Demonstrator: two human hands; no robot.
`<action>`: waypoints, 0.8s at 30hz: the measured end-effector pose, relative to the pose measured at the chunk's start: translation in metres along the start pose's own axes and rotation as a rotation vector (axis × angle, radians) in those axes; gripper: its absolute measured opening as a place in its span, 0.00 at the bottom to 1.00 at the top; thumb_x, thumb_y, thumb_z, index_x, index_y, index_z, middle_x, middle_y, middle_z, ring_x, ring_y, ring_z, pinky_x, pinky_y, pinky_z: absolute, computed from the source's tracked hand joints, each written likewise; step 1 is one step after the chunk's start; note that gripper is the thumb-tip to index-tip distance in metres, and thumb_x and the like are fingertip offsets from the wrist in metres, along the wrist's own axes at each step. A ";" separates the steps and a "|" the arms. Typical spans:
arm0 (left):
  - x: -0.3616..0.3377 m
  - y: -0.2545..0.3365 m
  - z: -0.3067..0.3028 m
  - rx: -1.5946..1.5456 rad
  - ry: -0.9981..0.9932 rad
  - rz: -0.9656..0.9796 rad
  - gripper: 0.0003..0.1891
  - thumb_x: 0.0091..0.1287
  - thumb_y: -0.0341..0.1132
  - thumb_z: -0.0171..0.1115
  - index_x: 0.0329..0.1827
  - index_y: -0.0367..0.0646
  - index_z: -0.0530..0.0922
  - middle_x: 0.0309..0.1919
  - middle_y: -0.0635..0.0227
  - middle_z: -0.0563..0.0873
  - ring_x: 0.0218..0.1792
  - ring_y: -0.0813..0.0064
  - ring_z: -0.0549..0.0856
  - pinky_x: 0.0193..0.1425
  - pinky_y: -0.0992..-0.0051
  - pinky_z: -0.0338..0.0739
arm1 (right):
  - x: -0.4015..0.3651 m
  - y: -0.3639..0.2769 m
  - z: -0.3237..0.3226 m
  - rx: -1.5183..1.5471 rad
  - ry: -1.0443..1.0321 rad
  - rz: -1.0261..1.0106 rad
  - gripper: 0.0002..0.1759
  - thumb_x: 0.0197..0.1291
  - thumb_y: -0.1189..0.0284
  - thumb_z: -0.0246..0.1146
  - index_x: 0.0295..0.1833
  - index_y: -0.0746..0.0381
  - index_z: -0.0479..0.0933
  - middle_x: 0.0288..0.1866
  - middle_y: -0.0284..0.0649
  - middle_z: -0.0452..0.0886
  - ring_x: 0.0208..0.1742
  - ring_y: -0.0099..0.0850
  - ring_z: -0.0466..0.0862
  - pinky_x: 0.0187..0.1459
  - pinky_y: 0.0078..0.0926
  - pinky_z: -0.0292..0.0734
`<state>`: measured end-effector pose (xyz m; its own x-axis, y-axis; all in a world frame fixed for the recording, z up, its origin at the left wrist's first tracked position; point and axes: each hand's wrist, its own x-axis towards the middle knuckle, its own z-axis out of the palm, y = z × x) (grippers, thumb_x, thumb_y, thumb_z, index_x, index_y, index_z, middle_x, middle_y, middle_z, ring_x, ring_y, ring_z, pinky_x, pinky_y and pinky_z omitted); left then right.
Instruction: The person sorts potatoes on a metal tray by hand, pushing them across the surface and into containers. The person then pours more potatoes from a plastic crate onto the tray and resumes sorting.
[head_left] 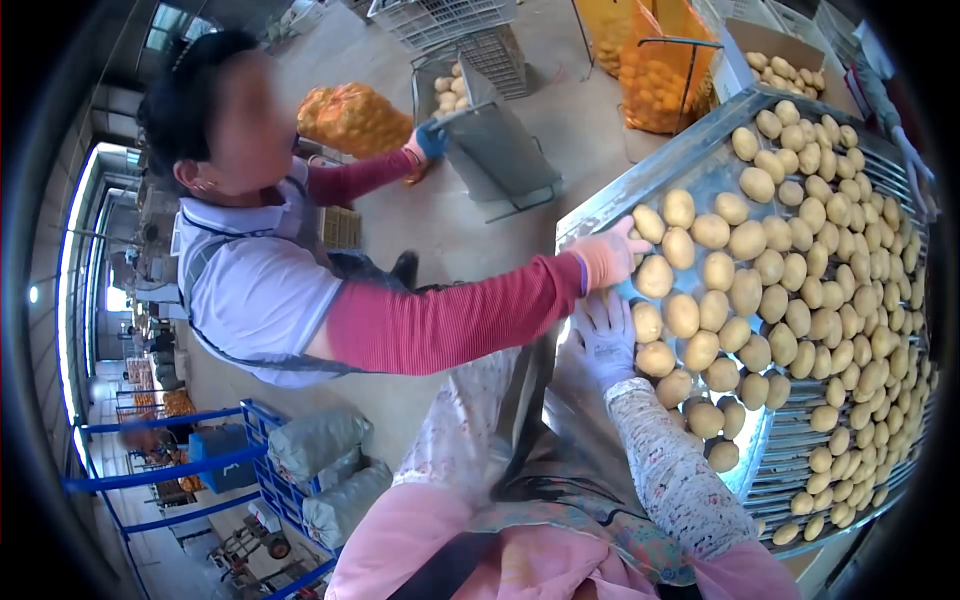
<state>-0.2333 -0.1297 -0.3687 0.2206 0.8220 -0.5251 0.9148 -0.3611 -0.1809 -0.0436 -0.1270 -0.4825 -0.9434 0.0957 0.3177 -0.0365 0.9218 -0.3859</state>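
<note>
My right hand (606, 340), in a pale glove below a floral sleeve, rests at the near edge of the metal sorting table (640, 185). Its fingers are stretched out with nothing in them, beside a potato (647, 322). More potatoes (745, 290) spread across the table to the right. My left forearm runs up in a floral sleeve (455, 415) and passes behind a co-worker's striped sleeve (450, 315), so the hand itself is hidden. The co-worker's pink-gloved hand (608, 255) reaches in just above my right hand and touches a potato at the table edge.
The co-worker (260, 280) stands at left, other hand on a grey bin (495, 150) with potatoes inside. An orange mesh sack (355, 118) lies beyond. Metal rollers (785, 440) carry potatoes at right. A blue cart (200, 470) holds filled sacks (320, 445) at lower left.
</note>
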 end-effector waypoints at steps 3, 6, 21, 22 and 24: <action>0.025 0.025 0.007 -0.147 0.129 -0.273 0.28 0.65 0.39 0.65 0.71 0.55 0.75 0.67 0.69 0.75 0.64 0.68 0.80 0.54 0.57 0.83 | 0.000 0.001 -0.002 0.018 0.001 -0.006 0.20 0.57 0.60 0.64 0.53 0.55 0.85 0.55 0.44 0.82 0.71 0.52 0.71 0.77 0.57 0.60; 0.036 0.050 0.022 -0.372 0.309 -0.667 0.37 0.59 0.42 0.73 0.75 0.58 0.71 0.74 0.69 0.68 0.69 0.65 0.76 0.56 0.49 0.83 | -0.004 0.003 0.005 0.052 0.013 -0.002 0.10 0.55 0.62 0.67 0.37 0.56 0.86 0.39 0.43 0.83 0.62 0.54 0.77 0.74 0.60 0.64; -0.126 0.364 0.140 -0.550 0.510 -0.922 0.13 0.67 0.42 0.63 0.49 0.45 0.81 0.44 0.59 0.84 0.50 0.56 0.83 0.62 0.52 0.75 | -0.002 0.001 -0.001 -0.083 0.004 -0.016 0.28 0.63 0.57 0.63 0.69 0.50 0.80 0.70 0.42 0.76 0.77 0.53 0.67 0.78 0.59 0.58; -0.119 0.370 0.144 -0.556 0.509 -0.939 0.13 0.67 0.42 0.63 0.49 0.45 0.81 0.44 0.59 0.84 0.50 0.56 0.83 0.62 0.52 0.75 | -0.003 0.001 -0.001 -0.094 -0.005 -0.010 0.28 0.64 0.57 0.63 0.69 0.49 0.79 0.72 0.43 0.75 0.78 0.53 0.66 0.79 0.59 0.57; -0.098 0.363 0.151 -0.772 0.029 -0.943 0.12 0.68 0.42 0.60 0.47 0.47 0.83 0.44 0.61 0.87 0.51 0.57 0.85 0.57 0.54 0.76 | -0.005 0.001 -0.001 -0.117 -0.034 -0.011 0.29 0.64 0.55 0.62 0.70 0.48 0.79 0.74 0.43 0.72 0.79 0.53 0.63 0.80 0.59 0.53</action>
<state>0.0265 -0.4077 -0.5089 -0.6408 0.6330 -0.4344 0.6783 0.7318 0.0660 -0.0384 -0.1262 -0.4834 -0.9538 0.0742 0.2910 -0.0103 0.9604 -0.2785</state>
